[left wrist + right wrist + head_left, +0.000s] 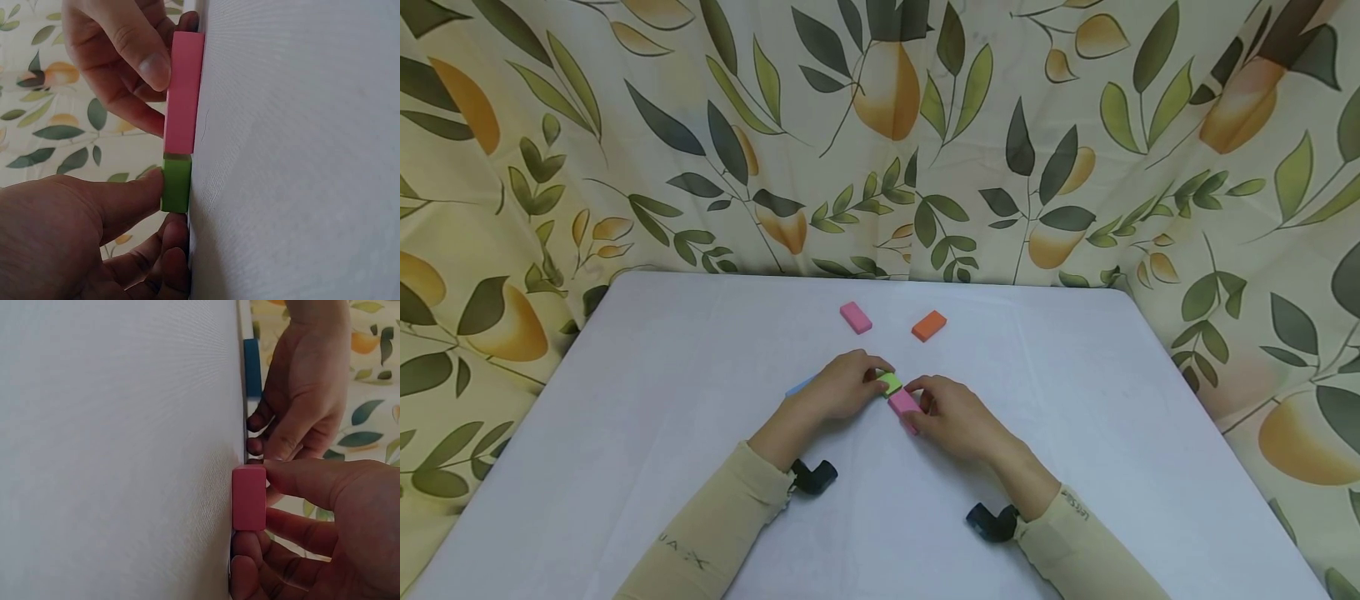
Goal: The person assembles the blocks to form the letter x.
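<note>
On the white table a green block and a pink block lie end to end, touching. My left hand pinches the green block, thumb on its top face and curled fingers at its end. My right hand grips the pink block, with its thumb on one side and its fingers curled at the other. In the left wrist view the pink block butts straight against the green one. A blue block shows partly from behind my left hand.
A second pink block and an orange block lie apart farther back on the table. A leaf-and-fruit patterned curtain hangs behind and at both sides. Black wrist cameras sit on both sleeves.
</note>
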Available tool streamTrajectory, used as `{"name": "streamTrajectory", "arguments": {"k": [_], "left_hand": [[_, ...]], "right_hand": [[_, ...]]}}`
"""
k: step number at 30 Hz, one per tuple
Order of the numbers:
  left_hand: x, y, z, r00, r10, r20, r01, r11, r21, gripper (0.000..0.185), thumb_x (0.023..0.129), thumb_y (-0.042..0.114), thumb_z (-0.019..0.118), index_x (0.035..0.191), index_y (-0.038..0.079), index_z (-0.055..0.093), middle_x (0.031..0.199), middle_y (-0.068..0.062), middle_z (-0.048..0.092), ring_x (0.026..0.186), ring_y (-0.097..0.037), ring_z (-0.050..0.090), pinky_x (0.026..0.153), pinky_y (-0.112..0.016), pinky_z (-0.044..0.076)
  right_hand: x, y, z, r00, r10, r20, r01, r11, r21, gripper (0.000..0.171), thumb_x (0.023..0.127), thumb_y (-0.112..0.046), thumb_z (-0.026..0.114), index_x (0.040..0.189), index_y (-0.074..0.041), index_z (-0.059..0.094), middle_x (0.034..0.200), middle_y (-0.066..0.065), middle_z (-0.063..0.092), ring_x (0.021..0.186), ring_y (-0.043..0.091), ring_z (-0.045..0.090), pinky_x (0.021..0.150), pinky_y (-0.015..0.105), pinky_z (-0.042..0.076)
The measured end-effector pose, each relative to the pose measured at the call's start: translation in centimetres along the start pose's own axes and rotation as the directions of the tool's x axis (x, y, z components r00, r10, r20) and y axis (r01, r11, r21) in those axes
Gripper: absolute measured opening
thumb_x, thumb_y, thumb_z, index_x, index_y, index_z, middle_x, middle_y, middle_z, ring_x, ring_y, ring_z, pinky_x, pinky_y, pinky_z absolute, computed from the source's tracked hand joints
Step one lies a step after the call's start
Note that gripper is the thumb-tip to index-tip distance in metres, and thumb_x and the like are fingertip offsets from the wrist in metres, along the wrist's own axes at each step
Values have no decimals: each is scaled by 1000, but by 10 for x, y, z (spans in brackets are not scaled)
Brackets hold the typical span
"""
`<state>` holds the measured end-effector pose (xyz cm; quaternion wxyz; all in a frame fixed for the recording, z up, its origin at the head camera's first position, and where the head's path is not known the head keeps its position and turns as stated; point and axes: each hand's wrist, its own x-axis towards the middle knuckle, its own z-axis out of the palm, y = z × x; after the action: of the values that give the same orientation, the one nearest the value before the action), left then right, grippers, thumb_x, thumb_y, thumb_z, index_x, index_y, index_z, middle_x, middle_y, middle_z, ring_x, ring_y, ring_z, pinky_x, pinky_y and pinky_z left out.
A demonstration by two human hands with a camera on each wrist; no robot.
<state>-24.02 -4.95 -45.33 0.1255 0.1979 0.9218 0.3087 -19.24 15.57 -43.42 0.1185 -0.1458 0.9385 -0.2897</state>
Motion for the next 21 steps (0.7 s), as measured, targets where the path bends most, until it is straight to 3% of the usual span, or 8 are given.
{"name": "streamTrajectory", "arguments": {"k": [21], "left_hand": [[1,1,-1,1000,9,-3,-9,1000,-3,31,96,27,59,126,23,64,89,3,57,84,-15,52,71,-29,44]], "right_hand": [[2,0,1,1000,11,0,-11,1000,2,39,88,-29,69,124,-18,61,81,-5,60,75,14,55,69,30,47]]}}
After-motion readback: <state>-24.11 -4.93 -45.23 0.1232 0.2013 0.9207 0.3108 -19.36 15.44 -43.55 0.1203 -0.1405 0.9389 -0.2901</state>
